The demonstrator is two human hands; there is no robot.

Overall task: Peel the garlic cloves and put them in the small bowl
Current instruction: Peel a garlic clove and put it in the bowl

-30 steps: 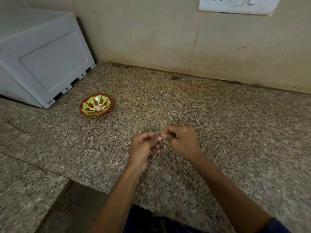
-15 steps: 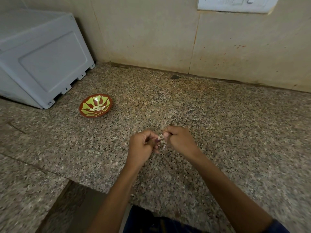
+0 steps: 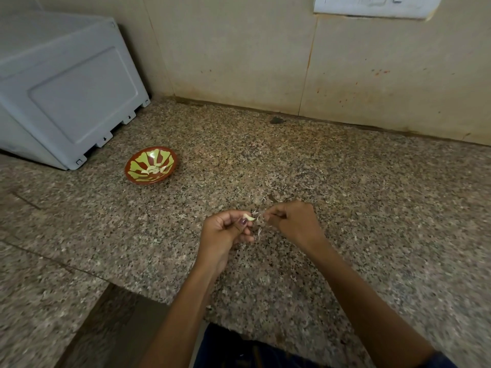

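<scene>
1. Over the near-centre of the granite counter point(image 3: 345, 197), both hands work close together, just above the surface.
2. left hand point(image 3: 225, 231): fingers curled, thumb and fingertips pinching a pale garlic clove point(image 3: 249, 217). Clove tip pokes out to the right, toward the other hand. Looks mostly bare, so it reads as the anchor grip.
3. right hand point(image 3: 293, 221): fingers curled, pinching papery skin point(image 3: 259, 221) at the clove's end. Thin shreds hang down between the two hands. Judgement: stripping the last skin off, pull directed away from the left hand.
4. small bowl point(image 3: 151, 165): far-left on the counter, well apart from the hands, just beside the near corner of a grey appliance point(image 3: 66, 83). A few pale peeled cloves point(image 3: 154, 170) already lie in it, so the task is partway done.
5. Bowl parked out of the peeling zone, probably to keep skin scraps out of it.
6. Next, by my read: left hand carries the clove far-left to the bowl; right hand drops the skin.
7. Risk: small slick clove could slip from the pinch.
</scene>
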